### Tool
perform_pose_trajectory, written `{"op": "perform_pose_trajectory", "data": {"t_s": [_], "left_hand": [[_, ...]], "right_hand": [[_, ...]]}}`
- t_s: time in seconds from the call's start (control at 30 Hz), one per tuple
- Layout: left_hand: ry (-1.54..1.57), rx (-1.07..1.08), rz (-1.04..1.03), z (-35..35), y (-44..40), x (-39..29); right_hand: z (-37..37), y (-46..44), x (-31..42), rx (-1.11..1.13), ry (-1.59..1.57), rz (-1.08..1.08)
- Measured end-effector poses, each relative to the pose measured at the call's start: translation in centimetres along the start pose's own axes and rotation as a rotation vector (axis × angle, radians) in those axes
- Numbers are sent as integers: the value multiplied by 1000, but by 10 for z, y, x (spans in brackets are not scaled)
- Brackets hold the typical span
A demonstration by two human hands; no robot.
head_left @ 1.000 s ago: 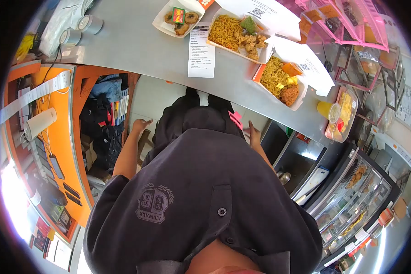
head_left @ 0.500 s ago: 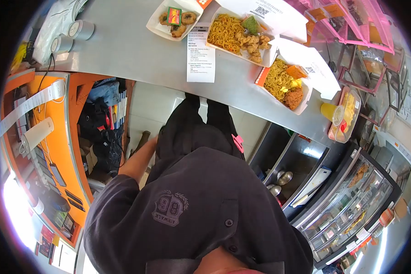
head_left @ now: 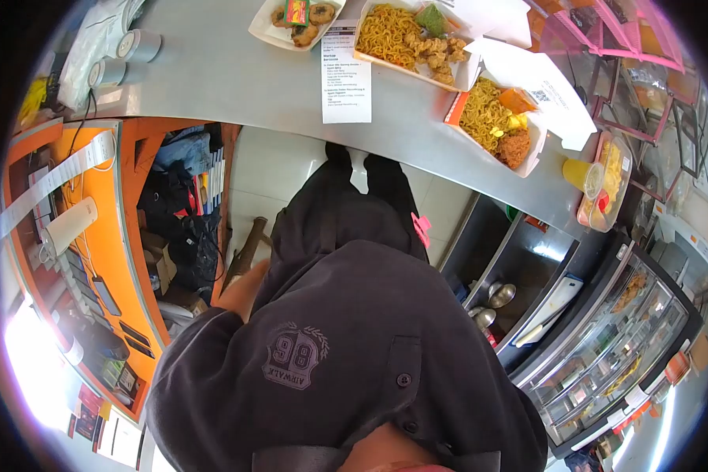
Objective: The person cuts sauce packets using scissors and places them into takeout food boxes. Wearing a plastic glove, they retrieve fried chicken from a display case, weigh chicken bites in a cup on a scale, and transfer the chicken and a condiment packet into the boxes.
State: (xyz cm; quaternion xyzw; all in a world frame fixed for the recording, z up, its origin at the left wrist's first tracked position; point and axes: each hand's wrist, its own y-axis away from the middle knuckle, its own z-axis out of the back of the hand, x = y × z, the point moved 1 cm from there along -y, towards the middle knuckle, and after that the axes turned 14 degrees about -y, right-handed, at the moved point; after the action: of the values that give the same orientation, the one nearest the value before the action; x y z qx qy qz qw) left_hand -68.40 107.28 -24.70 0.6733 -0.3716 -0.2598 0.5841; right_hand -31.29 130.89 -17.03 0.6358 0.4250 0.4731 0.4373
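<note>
My left forearm [head_left: 245, 291] shows beside my hip, partly covered by my dark shirt [head_left: 354, 315]; the hand itself is hidden. Nothing of my right hand shows. On the steel counter [head_left: 228, 71] ahead stand two open takeaway boxes. One box of noodles [head_left: 387, 35] also holds fried pieces [head_left: 440, 59] and something green. In the other, noodles [head_left: 481, 110] lie next to a browned fried piece [head_left: 514, 147]. A smaller paper tray [head_left: 274, 35] carries round browned snacks and a red and green sachet [head_left: 296, 12]. A printed receipt [head_left: 346, 86] lies flat between them.
A yellow-filled cup [head_left: 582, 177] and a clear food container [head_left: 606, 189] stand near the counter's right end. Below are shelves with metal ladles [head_left: 502, 295] and a glass display case [head_left: 598, 346]. An orange cabinet [head_left: 126, 259] is at left, beside a wooden stool [head_left: 248, 248].
My view has shifted slightly, so the counter and food sit higher in the frame. Less of my left forearm shows, and more of the wooden stool. The food and boxes keep their arrangement.
</note>
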Motion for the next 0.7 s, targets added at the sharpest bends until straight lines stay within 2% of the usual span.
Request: {"op": "perform_pose_trajectory", "data": {"t_s": [0.1, 0.13, 0.17, 0.23, 0.33, 0.37, 0.4, 0.43, 0.47, 0.5, 0.53, 0.6, 0.7], "left_hand": [[198, 5, -10, -10, -31, -71], [282, 23, -74, -4, -36, -99], [361, 158, -187, 7, -39, -123], [544, 433, -631, -30, 40, -183], [-10, 191, -789, -45, 58, -190], [-499, 3, -652, -51, 64, -161], [-538, 170, -702, -35, 16, -117], [-673, 7, -1019, 10, -27, -53], [-582, 28, -684, 26, -22, -14], [-402, 48, -335, 27, -10, 8], [-278, 50, -149, 26, -2, 23], [-132, 63, 10, 20, 5, 29], [0, 145, 24, 1, 1, -22]], "right_hand": [[-1, 0, 4, -31, -54, -22], [-2, -1, 8, -40, -72, -29], [-2, -2, 12, -54, -94, -41], [-4, -1, 23, -117, -162, -80], [-31, -4, 60, -185, -202, -55], [-44, -4, 72, -192, -162, 3], [-51, -6, 77, -159, -87, 74], [-58, -7, 82, -131, -13, 148], [-62, -9, 85, -101, 60, 223], [-52, -13, 72, -69, 101, 172], [-36, -22, 54, -34, 146, 121], [-13, -35, 24, 33, 184, 50], [-7, -26, 3, 74, 135, -20]]}}
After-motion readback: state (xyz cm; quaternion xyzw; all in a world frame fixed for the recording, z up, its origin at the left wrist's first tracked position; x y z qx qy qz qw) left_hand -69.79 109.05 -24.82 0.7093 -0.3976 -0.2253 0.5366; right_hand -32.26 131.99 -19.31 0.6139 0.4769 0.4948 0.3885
